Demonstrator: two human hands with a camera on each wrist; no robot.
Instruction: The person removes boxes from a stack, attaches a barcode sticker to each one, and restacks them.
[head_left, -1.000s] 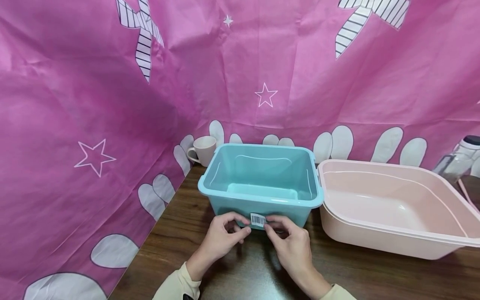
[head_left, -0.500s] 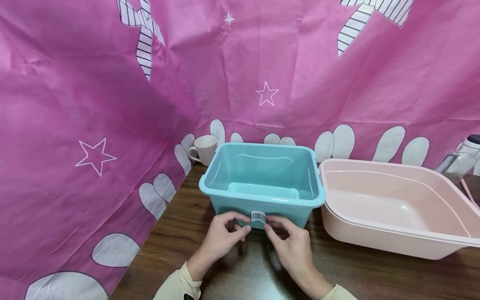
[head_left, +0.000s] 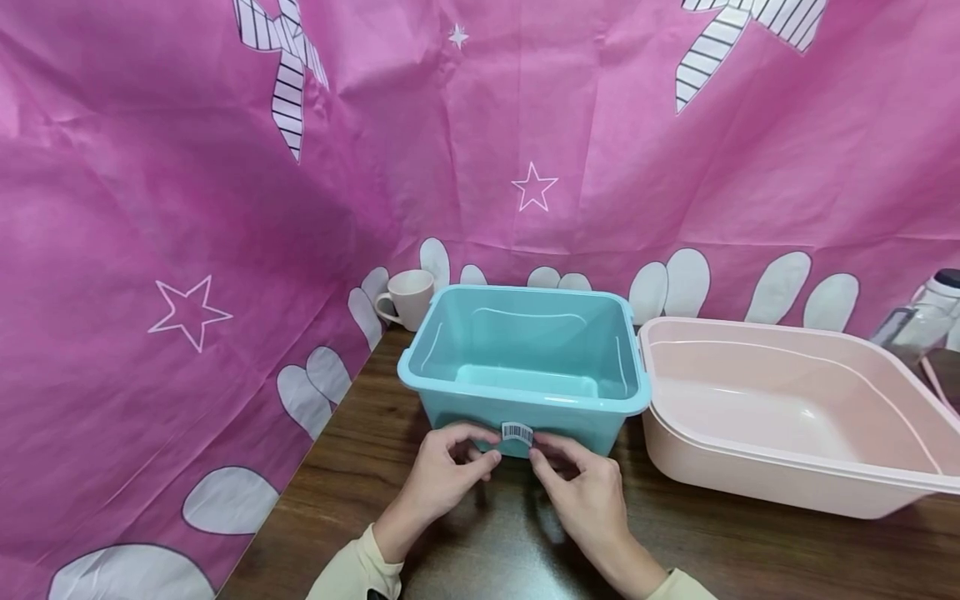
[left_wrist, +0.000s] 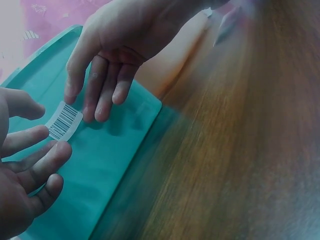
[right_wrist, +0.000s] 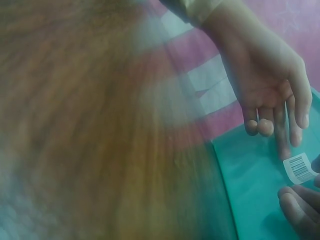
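Note:
A white barcode sticker [head_left: 517, 432] lies against the front wall of a turquoise plastic bin [head_left: 450, 410], its lower edge bowed. My right hand [head_left: 588, 492] holds the sticker's right end between thumb and index finger. On the other side, the index fingertip of my left hand [head_left: 442, 471] touches the sticker's left edge. That hand's thumb stays apart from it, and its other fingers are loosely bent. In the left wrist view the sticker [left_wrist: 64, 121] shows between both hands' fingertips. The right wrist view catches the sticker [right_wrist: 299, 169] at its right side.
A pink basin [head_left: 780, 479] stands right beside the bin. Behind the bin's left corner is a white mug [head_left: 410, 300]. A clear jar [head_left: 926, 312] with a dark lid is at the far right. Everything stands on a dark wooden table [head_left: 337, 483] against a pink curtain [head_left: 450, 125].
The sticker's lower edge has bowed upward, and the sticker sits slightly higher than a second ago. Both hands have hardly moved. The view has shifted very slightly.

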